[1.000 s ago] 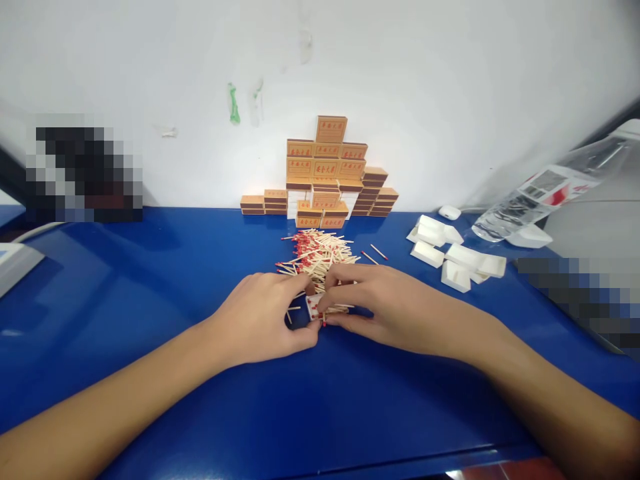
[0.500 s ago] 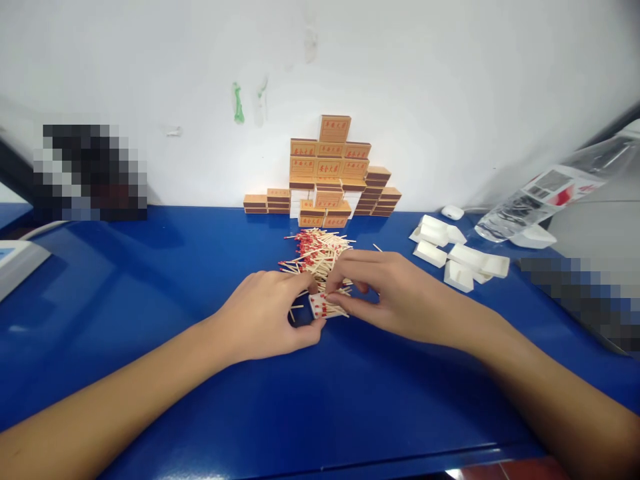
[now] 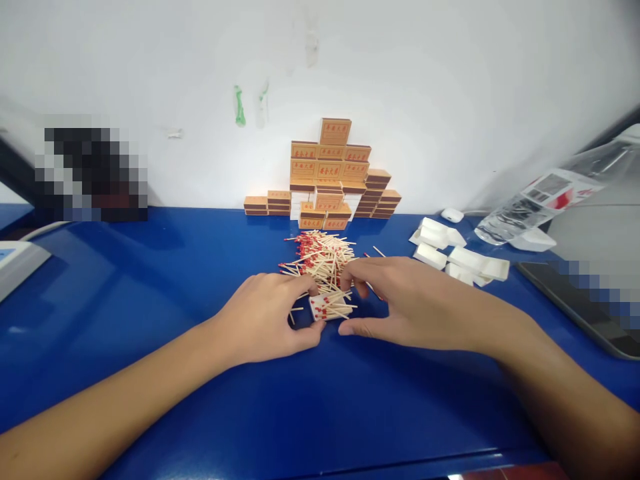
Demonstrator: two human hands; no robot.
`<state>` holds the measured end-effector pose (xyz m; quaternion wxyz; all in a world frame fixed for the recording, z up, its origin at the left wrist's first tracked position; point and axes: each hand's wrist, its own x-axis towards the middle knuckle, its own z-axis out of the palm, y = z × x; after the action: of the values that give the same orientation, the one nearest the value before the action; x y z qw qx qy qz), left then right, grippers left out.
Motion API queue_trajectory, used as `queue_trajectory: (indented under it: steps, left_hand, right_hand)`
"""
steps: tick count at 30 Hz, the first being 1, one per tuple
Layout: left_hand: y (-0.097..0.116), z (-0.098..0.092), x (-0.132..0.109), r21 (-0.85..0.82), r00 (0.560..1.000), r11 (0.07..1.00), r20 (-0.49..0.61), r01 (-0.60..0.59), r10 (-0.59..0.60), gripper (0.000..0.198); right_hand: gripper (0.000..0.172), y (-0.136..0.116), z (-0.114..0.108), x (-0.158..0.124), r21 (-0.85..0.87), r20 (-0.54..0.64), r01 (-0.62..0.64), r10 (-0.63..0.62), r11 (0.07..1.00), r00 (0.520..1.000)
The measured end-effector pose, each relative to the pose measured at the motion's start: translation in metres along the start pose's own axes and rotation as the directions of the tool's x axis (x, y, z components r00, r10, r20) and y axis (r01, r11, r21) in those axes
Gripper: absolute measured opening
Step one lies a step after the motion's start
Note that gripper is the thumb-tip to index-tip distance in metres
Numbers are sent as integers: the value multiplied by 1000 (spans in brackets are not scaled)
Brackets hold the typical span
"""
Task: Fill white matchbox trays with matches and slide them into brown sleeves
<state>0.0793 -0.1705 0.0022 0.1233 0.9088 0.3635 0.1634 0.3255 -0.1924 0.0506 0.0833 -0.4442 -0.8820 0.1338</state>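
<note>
A small white matchbox tray (image 3: 315, 308) lies on the blue table, with red-tipped matches in it, several crossing over its right edge. My left hand (image 3: 273, 313) grips the tray's left end between thumb and fingers. On the tray's right side, my right hand (image 3: 395, 303) has its thumb and fingers spread apart, with nothing visible between them. Just behind the tray spreads a heap of loose matches (image 3: 325, 257), red heads mostly to the left. The curled fingers of my right hand are at the heap's right edge.
Orange matchboxes (image 3: 329, 171) are stacked against the wall behind the heap. Empty white trays (image 3: 437, 233) lie at the right, near a leaning plastic bottle (image 3: 520, 207) and a dark flat device (image 3: 575, 300). A white device (image 3: 23, 263) sits at the left edge.
My right hand has opened and drawn slightly right, off the matches in the tray, which now show more fully. My left hand has kept its hold on the tray.
</note>
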Motion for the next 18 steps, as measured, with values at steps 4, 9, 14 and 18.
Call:
queue_trajectory:
  steps: [4,9,14,18]
  left_hand:
    - [0,0,0,5,1000,1000,2,2,-2,28]
    - [1,-2,1,0,1000,1000,12,11,-11,27]
    - [1,-2,1,-1,1000,1000,11,8,-8,25]
    - [2,-3,0,-15,1000,1000,5,4,-4,26]
  right_hand:
    - [30,2,4,2,-26,18,-47,48,999,999]
    - [12,7,7,6,62,44,-13,10,998,999]
    - [12,13,7,9,146,31,47,-52,988,998]
    - [13,11,9,13,199,8,71,-74,977,997]
